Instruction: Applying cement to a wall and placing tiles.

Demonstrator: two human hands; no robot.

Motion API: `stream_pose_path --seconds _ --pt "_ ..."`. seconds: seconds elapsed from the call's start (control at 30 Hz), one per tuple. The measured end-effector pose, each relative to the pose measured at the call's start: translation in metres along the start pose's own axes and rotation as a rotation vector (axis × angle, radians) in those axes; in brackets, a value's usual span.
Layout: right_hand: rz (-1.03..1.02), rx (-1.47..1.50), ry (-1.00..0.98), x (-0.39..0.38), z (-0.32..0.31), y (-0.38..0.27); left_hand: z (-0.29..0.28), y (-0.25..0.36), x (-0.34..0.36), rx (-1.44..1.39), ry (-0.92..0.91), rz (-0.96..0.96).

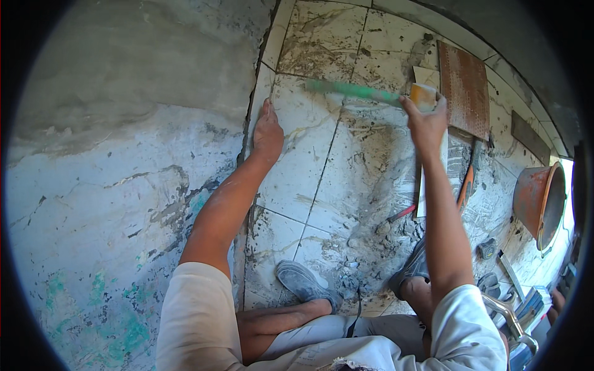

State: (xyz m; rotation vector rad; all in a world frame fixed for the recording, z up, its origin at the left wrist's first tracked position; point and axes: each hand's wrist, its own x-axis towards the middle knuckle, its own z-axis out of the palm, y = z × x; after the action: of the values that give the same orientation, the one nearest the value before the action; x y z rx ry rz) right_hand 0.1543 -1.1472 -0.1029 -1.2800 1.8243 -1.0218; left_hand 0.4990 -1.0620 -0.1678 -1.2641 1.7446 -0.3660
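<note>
My left hand [268, 133] rests against the narrow marbled skirting tile [263, 93] at the foot of the left wall, its fingers stretched forward along it. My right hand [427, 120] is closed on a long green bar [359, 91], which reaches leftward above the floor tiles and is smeared by motion. An orange and white blocky piece [423, 97] shows at the fingers; whether it belongs to the bar I cannot tell. The bar's left tip is apart from my left hand.
Dusty marbled floor tiles [297, 179] carry mortar crumbs [362, 244] near my shoes [303, 278]. To the right are a brown ridged tile [464, 89], an orange-handled tool [467, 182], a red-handled tool [403, 213] and a tipped bucket [533, 201]. A patchy plastered wall [111, 204] stands left.
</note>
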Motion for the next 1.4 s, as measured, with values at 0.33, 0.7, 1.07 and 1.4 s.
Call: stream_pose_path --seconds 0.33,0.7,1.07,1.4 --pt "0.142 0.217 0.224 -0.106 0.095 -0.004 -0.001 -0.008 -0.004 -0.055 -0.039 0.028" --pt "0.247 0.364 0.154 -0.139 0.083 0.034 0.014 0.007 -0.027 -0.152 0.262 -0.159" --pt "0.721 0.962 -0.606 -0.156 0.026 0.049 0.014 0.104 -0.186 -0.94 0.357 -0.276" --pt "0.456 0.346 -1.577 -0.125 -0.004 0.003 0.008 0.102 -0.283 -1.592 -0.123 -0.449"
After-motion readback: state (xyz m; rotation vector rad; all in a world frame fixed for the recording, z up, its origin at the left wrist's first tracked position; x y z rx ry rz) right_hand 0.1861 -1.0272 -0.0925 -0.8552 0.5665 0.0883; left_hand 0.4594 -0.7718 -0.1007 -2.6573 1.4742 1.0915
